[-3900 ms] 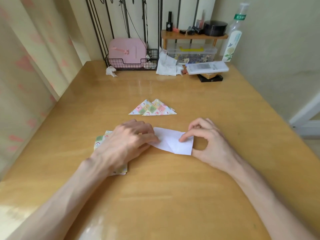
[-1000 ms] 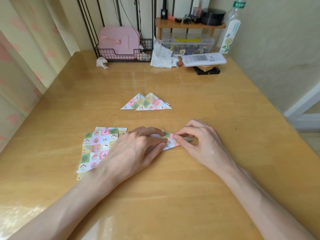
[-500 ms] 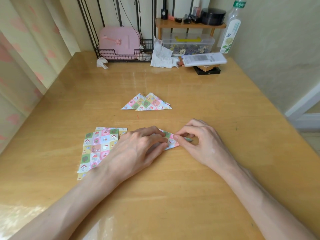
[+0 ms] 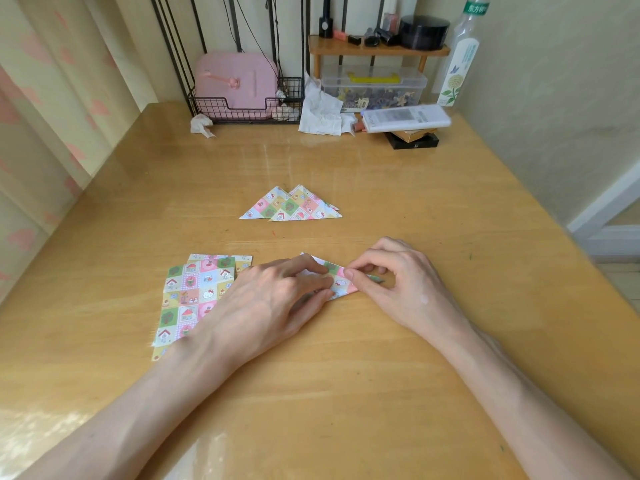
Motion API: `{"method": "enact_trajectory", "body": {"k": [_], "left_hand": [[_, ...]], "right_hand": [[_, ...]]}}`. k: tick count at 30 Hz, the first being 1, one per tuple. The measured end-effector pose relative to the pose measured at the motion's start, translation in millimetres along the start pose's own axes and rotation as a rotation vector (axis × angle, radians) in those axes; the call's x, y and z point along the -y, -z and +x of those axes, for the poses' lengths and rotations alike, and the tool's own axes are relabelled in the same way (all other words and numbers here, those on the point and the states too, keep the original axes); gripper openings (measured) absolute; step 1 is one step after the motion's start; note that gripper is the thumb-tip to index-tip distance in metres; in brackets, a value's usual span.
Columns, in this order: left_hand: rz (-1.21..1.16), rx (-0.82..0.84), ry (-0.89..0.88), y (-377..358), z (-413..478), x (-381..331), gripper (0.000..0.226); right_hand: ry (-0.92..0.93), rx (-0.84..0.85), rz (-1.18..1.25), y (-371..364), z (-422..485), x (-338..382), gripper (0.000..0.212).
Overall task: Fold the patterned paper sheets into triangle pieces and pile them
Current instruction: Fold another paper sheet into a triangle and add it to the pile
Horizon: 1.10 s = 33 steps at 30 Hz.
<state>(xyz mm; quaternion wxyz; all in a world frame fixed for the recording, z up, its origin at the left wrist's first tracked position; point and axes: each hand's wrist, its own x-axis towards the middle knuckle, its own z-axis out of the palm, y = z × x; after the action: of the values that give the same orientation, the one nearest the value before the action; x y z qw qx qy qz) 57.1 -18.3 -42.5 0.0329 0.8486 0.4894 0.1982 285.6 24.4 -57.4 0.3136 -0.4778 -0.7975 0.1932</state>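
Bare left grip [image 4: 273,299] and bare right grip [image 4: 405,289] on bare forearms [image 4: 138,403].

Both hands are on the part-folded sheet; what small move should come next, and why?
Likely press the crease flat with the right hand, which pinches the folded sheet while the left hand holds it down; it lies apart from the triangle pile.

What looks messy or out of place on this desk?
At the back, a crumpled tissue lies loose beside the wire basket, and a long white box sits tilted, overhanging the smaller boxes beneath. The folded triangles overlap offset rather than squarely piled. Nothing looks spilled or torn.
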Motion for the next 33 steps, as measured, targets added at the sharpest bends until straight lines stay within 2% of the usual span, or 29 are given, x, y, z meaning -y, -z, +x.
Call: {"method": "enact_trajectory", "body": {"k": [25, 29, 33], "left_hand": [[-0.009, -0.037, -0.019, -6.1, 0.4, 4.2, 0.029], [-0.047, -0.077, 0.041, -10.5, 3.8, 5.9, 0.036], [-0.198, -0.129, 0.175, -17.3, 13.2, 4.8, 0.036]], "right_hand": [[-0.005, 0.000, -0.001, -0.9, 0.3, 0.7, 0.011], [-0.012, 0.012, -0.008, -0.6, 0.4, 1.2, 0.011], [-0.019, 0.030, -0.014, -0.1, 0.7, 2.0, 0.008]]}}
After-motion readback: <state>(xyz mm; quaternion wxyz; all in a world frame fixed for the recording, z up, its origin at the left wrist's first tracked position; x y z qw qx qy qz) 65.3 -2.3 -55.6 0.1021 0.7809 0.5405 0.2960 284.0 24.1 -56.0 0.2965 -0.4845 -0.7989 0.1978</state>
